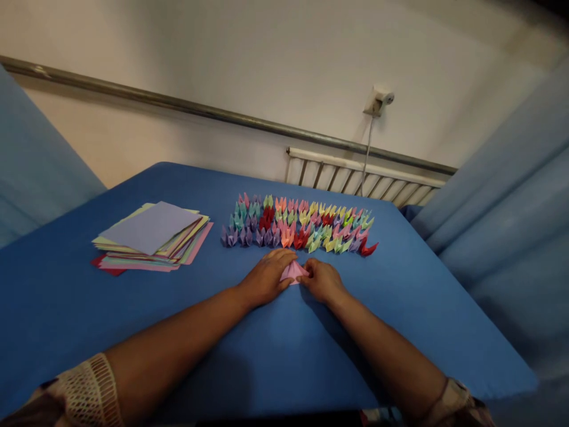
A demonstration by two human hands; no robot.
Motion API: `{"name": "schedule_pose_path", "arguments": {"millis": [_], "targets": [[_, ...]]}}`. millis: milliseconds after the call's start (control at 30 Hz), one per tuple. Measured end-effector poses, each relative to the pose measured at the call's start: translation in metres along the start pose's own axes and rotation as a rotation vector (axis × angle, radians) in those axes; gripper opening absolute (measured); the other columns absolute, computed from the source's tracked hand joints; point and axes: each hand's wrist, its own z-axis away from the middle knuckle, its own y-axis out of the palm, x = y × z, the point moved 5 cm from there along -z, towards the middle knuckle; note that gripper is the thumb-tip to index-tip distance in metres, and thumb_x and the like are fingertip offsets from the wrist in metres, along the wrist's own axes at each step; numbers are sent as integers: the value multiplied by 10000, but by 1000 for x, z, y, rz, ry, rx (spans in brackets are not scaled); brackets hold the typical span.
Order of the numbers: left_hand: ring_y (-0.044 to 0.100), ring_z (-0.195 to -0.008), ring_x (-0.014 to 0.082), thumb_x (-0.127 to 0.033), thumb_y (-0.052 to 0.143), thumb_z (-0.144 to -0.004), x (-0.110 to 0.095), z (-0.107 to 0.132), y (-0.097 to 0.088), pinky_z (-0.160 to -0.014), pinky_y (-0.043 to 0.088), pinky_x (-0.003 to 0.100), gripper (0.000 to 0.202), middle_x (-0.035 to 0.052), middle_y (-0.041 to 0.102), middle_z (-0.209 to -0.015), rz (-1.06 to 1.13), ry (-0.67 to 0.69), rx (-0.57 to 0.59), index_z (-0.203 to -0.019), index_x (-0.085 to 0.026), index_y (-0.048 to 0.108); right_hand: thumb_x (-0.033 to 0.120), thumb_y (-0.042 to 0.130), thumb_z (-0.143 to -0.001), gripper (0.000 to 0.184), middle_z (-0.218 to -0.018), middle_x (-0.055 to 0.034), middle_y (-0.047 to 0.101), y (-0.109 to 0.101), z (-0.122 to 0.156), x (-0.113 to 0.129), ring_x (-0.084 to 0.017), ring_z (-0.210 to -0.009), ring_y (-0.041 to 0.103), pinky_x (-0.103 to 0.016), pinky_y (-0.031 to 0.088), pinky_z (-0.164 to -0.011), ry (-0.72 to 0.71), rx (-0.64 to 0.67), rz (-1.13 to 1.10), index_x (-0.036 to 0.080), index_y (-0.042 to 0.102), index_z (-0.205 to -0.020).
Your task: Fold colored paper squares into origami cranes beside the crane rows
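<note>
Pink paper (294, 270), folded, on the blue table (400, 296) between my left hand (268, 276) and my right hand (324, 279).
Both are clamped on it, near each other: my left with thumb and fingers along its left side, my right pinching its right edge. Just beyond them stand rows of colourful paper birds (287, 237); left of them lies a stack of coloured sheets (153, 228). Past the birds are a radiator (343, 178) and a pipe (231, 117).

Pink paper (294, 271), folded, apparently lying flat.
</note>
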Motion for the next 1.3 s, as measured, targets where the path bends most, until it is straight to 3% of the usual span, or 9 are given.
{"name": "schedule_pose_path", "arguments": {"millis": [133, 233, 367, 500, 633, 767, 867, 1100, 1300], "targets": [[378, -1346, 270, -273, 623, -843, -3, 1, -4, -1108, 320, 503, 590, 125, 473, -1419, -5, 5, -13, -1386, -200, 404, 261, 645, -779, 77, -786, -16, 620, 5, 3, 2, -173, -718, 561, -268, 377, -631, -115, -123, -89, 207, 593, -761], [396, -1325, 265, -254, 631, -843, -14, -1, -12, -1102, 321, 487, 571, 113, 498, -1392, -31, 20, -26, -1372, -206, 421, 269, 571, -827, 66, -678, 23, 588, 7, 8, 4, -147, -616, 524, -252, 380, -598, -162, -96, -274, 212, 580, -796], [550, -1083, 238, -255, 615, -861, -31, -2, -22, -965, 418, 414, 325, 78, 637, -1119, -32, 1, -30, -1174, -189, 556, 240, 520, -859, 98, -779, -8, 642, -9, 14, 15, -167, -733, 578, -273, 421, -703, -386, -131, -351, 217, 615, -848], [591, -886, 199, -278, 591, -871, -32, -1, -22, -812, 438, 327, 179, 50, 657, -957, 58, -91, -20, -1020, -182, 607, 249, 548, -862, 114, -787, -20, 634, -23, 18, 19, -175, -781, 576, -287, 423, -736, -518, -166, -378, 218, 655, -843], [546, -667, 153, -372, 577, -856, -17, 0, -8, -611, 390, 249, 226, -3, 603, -706, 335, -298, 32, -769, -167, 617, 282, 608, -831, 95, -732, 5, 595, -19, 14, 9, -140, -674, 541, -258, 420, -647, -382, -188, -594, 198, 643, -859], [574, -700, 173, -425, 663, -753, -3, 0, 3, -625, 428, 256, 291, 7, 642, -744, 727, -541, -61, -821, -142, 656, 383, 646, -814, 193, -700, 26, 594, 0, 7, 1, -121, -612, 533, -246, 426, -598, -251, -61, -859, 197, 608, -852], [593, -723, 182, -400, 699, -702, 1, 1, 6, -662, 453, 277, 319, 23, 670, -787, 907, -646, -127, -864, -126, 681, 453, 653, -802, 265, -636, 37, 580, 11, 3, 0, -113, -557, 520, -240, 418, -550, -204, 23, -970, 199, 581, -778], [589, -682, 161, -337, 710, -675, -1, 2, 8, -660, 438, 272, 297, 31, 687, -780, 998, -708, -91, -876, -119, 702, 558, 693, -714, 391, -490, 65, 505, 9, -2, -4, -91, -407, 450, -227, 357, -436, -46, -48, -1089, 200, 548, -655], [539, -643, 134, -339, 756, -633, 2, 0, 3, -607, 410, 239, 285, -11, 612, -693, 952, -657, -144, -803, -133, 658, 507, 678, -755, 350, -491, 67, 478, 6, 0, -2, -82, -432, 409, -219, 324, -443, -90, -69, -1034, 197, 548, -655]]}}
